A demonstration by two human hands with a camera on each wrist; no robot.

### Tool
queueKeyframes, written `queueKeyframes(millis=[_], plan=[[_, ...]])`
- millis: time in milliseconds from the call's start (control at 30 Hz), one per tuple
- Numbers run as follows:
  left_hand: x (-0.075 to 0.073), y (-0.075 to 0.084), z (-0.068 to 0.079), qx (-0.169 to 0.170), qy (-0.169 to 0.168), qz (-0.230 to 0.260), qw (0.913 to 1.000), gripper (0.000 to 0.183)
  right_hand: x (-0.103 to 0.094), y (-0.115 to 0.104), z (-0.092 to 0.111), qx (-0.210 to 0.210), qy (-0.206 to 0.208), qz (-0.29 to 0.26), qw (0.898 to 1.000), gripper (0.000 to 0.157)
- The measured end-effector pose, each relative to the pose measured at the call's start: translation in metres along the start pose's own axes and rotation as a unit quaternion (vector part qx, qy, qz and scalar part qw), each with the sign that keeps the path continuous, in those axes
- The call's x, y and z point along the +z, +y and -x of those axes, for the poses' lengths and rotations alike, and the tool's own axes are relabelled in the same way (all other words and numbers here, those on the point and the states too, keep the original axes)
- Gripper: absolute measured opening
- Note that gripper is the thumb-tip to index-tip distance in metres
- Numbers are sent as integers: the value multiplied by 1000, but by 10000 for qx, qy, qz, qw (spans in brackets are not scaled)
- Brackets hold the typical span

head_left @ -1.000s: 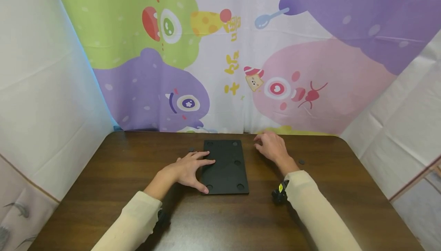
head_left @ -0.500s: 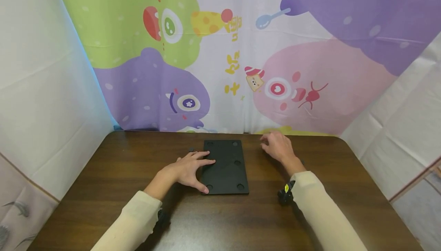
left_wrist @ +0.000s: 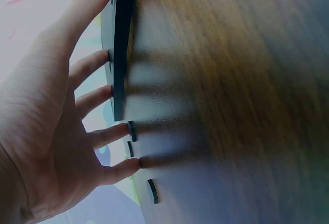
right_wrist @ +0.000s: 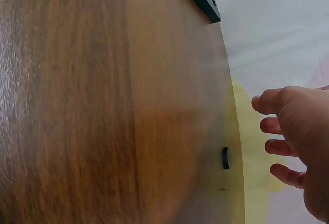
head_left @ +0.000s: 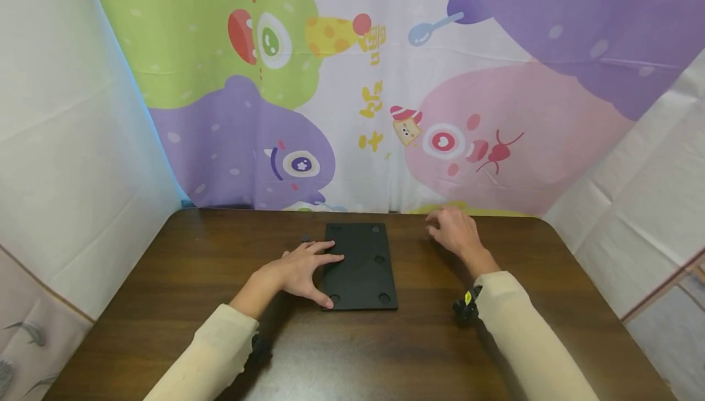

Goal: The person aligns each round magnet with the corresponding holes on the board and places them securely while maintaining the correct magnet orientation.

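A flat black rectangular board [head_left: 360,266] with round recesses near its edges lies on the table. My left hand [head_left: 300,273] spreads over its left side, the thumb and two fingertips resting on it. The other fingers reach past the edge to the tabletop, near small dark discs [left_wrist: 153,191] in the left wrist view. My right hand [head_left: 454,229] is held above the table to the right of the board, its fingers loosely bent and holding nothing. A small black disc [right_wrist: 226,158] lies on the table near it in the right wrist view.
The brown wooden table [head_left: 352,352] has rounded far corners. A cartoon-printed curtain [head_left: 352,82] hangs right behind its far edge, and pale sheets [head_left: 66,113] flank both sides. One small dark disc [head_left: 305,239] lies left of the board.
My right hand has drifted to the right, away from the board. Its forearm now covers the disc seen at the right earlier. The left hand and the board stay in place.
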State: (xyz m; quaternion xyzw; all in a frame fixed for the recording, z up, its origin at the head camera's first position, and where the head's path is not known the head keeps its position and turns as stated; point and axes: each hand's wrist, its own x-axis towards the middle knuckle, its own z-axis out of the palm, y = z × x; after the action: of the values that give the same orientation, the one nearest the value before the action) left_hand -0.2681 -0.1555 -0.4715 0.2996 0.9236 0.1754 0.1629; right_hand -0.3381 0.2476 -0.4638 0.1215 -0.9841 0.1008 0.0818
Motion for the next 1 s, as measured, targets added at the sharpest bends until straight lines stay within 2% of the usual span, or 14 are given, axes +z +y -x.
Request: queueKeyframes(millis=[33,167,267,433,567,800,900,1000], plan=[[-4,5,3,-6,-44,56,10000,109,-1,1,-1,-16,-1,11,10000,23],[0,0,1,131,29,49,9999,112,-5,5,-2,-60,4,39,10000,23],[11,-17,-8,206,134,17,9997,115,-10,7,-4,-54,-119,42,9999,25],[23,-36,-20,104,149,-87,9998,118,-17,7,-6,174,-738,-14,9971,36],[22,-35,-20,109,111,-13,9999,119,-20,6,-5,326,-1062,5,9938,41],[20,-34,-19,35,86,-44,9999,120,-17,5,-2,363,-981,61,9945,37],[18,-31,-17,61,74,-23,10000,119,-15,6,-1,416,-1006,62,9940,36],[20,-34,-19,36,69,-69,9999,119,-13,6,0,435,-1074,82,9932,34]])
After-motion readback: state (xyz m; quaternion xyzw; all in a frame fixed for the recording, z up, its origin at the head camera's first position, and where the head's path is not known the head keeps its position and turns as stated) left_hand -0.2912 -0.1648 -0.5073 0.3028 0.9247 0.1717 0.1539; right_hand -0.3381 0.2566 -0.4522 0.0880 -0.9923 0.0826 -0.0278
